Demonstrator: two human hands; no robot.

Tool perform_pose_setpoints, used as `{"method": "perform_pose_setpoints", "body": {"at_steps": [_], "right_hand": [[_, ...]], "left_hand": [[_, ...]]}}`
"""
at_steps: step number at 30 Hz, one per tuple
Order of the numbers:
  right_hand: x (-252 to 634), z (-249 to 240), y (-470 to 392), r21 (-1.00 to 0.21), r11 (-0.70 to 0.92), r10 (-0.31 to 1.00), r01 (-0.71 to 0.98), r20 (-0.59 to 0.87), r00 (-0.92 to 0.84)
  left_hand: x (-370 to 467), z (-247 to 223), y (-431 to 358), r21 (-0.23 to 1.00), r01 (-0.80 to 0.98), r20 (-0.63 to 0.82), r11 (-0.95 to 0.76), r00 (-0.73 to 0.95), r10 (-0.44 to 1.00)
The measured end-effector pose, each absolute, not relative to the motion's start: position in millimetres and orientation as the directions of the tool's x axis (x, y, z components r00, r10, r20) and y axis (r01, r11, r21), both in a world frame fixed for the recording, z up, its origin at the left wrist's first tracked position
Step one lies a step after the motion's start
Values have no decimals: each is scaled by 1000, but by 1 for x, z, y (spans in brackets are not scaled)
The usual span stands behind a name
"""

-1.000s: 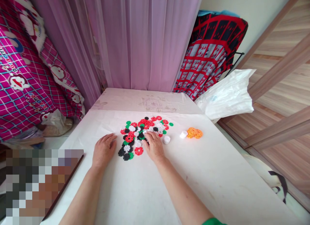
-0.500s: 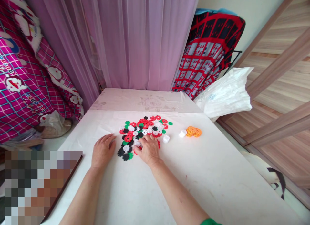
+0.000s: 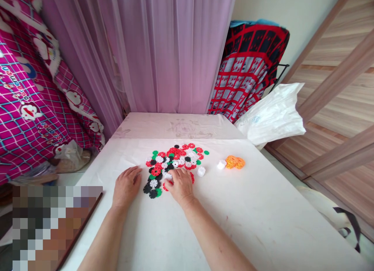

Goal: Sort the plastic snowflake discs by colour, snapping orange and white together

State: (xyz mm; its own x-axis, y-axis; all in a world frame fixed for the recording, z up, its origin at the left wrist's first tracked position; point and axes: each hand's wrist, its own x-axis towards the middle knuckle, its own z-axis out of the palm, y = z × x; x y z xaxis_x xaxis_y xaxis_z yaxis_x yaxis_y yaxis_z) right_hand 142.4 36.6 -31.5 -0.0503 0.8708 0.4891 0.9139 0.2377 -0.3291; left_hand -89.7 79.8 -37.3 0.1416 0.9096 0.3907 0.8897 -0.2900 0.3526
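Your L hand (image 3: 126, 186) rests on the bench (image 3: 163, 232), betw. its L edge and the heap of notched discs (image 3: 175, 152), just beside the heap's L side. Fingers there lightly curved, close tog., thumb a bit apart; no disc visible in them.

Your R hand (image 3: 181, 187) is over the near side of the heap, fingers bent, thumb out toward the L. A white disc (image 3: 167, 176) shows by thumb + fingertips; can't tell if you're pinching it or just touching. Red discs peek out either side of that hand.

Heap = red, black, white + green pcs, lying flat and overlapping, mid-bench, nearer the far edge than the near end. Lone green disc (image 3: 207, 152) sits just past its end twd the R edge.

Twd the R edge, apart from the heap: a white stack (image 3: 201, 171) near your R hand, then a 2nd white stack (image 3: 221, 164) touching a cluster of orange discs (image 3: 235, 162).

White bag (image 3: 271, 115) at the far R corner; purple curtain (image 3: 172, 49) behind the far edge. Blurred patch (image 3: 55, 224) by the L edge, contents unreadable, w/ a dark rim along one side.
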Motion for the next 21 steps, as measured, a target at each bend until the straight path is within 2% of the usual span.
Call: {"method": "perform_pose_setpoints", "body": {"at_steps": [7, 9, 14, 17, 21], "right_hand": [[155, -36, 29, -399, 363, 784, 842, 619, -44], [171, -38, 26, -460, 355, 756, 814, 653, 39], [228, -47, 21, -633, 225, 636, 740, 671, 381], [250, -53, 22, -640, 188, 600, 745, 675, 429], [252, -56, 26, -581, 210, 628, 786, 696, 347]], "left_hand": [[-89, -36, 82, 355, 885, 393, -301, 151, 907], [-90, -35, 82, 366, 878, 394, -308, 154, 906], [-90, -33, 83, 390, 871, 393, -299, 136, 909], [-89, -30, 78, 391, 876, 402, -281, 112, 909], [-87, -28, 65, 391, 884, 413, -257, 81, 907]]}}
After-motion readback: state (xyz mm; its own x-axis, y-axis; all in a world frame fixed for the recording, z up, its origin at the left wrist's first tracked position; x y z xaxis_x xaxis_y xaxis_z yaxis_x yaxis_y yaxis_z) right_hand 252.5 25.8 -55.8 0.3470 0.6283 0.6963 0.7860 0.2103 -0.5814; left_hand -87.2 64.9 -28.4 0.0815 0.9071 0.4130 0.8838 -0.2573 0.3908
